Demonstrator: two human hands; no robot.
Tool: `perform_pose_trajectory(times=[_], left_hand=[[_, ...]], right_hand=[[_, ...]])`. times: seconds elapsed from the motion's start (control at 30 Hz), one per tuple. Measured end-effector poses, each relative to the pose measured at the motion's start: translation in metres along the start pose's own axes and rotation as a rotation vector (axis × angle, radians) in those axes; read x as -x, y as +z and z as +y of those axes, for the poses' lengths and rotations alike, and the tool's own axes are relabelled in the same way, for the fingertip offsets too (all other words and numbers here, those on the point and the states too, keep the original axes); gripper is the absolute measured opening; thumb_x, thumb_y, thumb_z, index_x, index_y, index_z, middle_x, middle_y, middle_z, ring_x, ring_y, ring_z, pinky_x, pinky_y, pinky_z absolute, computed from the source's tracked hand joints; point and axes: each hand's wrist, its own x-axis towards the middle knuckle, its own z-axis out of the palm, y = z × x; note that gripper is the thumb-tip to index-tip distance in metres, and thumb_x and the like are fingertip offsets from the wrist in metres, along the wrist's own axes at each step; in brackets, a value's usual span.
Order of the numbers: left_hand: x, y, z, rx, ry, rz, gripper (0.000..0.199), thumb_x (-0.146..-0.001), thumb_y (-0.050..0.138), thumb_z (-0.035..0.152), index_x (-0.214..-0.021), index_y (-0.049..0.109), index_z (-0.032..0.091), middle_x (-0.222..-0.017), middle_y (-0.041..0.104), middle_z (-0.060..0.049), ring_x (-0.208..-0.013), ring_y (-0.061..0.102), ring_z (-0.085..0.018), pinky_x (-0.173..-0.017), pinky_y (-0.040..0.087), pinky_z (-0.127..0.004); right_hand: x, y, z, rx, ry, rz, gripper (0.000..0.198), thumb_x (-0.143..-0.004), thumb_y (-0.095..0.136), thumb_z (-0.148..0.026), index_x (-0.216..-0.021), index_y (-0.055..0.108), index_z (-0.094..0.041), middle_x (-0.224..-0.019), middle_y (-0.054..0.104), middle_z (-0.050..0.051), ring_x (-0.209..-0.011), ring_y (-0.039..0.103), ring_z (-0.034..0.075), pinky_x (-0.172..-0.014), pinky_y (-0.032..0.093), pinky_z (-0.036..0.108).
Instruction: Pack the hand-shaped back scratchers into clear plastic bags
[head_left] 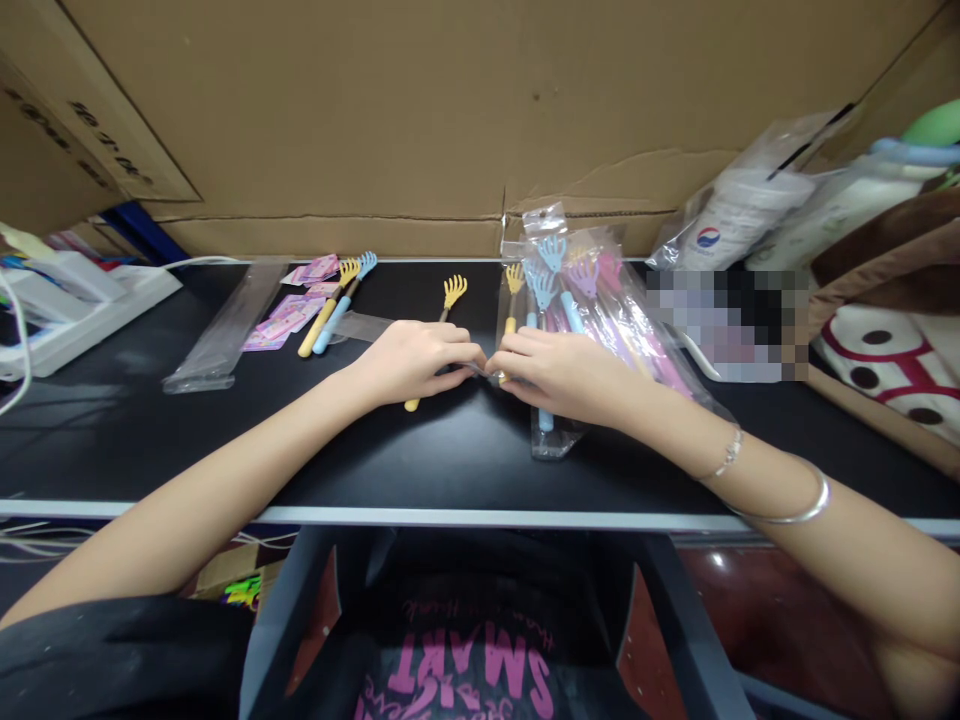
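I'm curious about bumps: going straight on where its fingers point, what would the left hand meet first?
Probably the right hand, just past the clear plastic at the left hand; exact depth is unclear.

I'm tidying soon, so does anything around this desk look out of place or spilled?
Nothing looks spilled. The drink cup at the back right seems out of place beside the bagged scratchers, and the cardboard behind is creased.
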Motion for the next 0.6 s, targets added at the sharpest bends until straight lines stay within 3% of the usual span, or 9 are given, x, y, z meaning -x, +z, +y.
perform_pose_trajectory(times=[0.6], left_hand=[[0.0009, 0.0006, -0.0005, -0.002, 0.014, 0.018, 0.016, -0.092, 0.050, 0.026, -0.096, 0.066, 0.025, -0.084, 0.067, 0.003, -0.076, 0.062, -0.011, -0.056, 0.034, -0.023]], right_hand=[[0.0003, 0.0004, 0.0002, 0.007, 0.004, -0.002, 0.020, -0.095, 0.045, -0.024, -0.098, 0.062, -0.016, -0.092, 0.062, 0.005, -0.086, 0.053, 0.017, -0.065, 0.035, 0.028]])
